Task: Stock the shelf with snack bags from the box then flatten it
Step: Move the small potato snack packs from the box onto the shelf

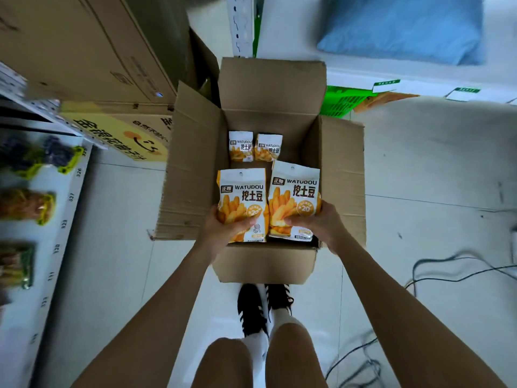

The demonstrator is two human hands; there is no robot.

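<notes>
Currently the open cardboard box [268, 113] is sitting on the pale tiled floor [419, 169], all four flaps folded outward. Two WATUDOU snack bags at the bottom [255, 147] are lying side by side against the far wall, touching each other; the rest of the box bottom that shows is bare cardboard.

Left hand [223, 228] is gripping one WATUDOU bag [242, 197] by its lower half, thumb across the front, other fingers hidden behind. Right hand [316, 222] is gripping a second WATUDOU bag [296, 191] the same way, fingers curled over its lower front. Both bags are being held upright over the near side of the box, edges just beside each other, label side up.

Shelf [42, 247] is running along the left edge, with blurred packaged goods lying on it and numbered tags along its lip. Larger cartons [92, 46] are stacked far left, one with a yellow printed label [123, 135] just beside the left flap. Green crate [344, 103] is sitting behind the far right corner. Blue bag [405, 26] is lying far right. Black cables [458, 273] are trailing on the floor to the right. Black sneakers [260, 306] are standing just beside the near flap.
</notes>
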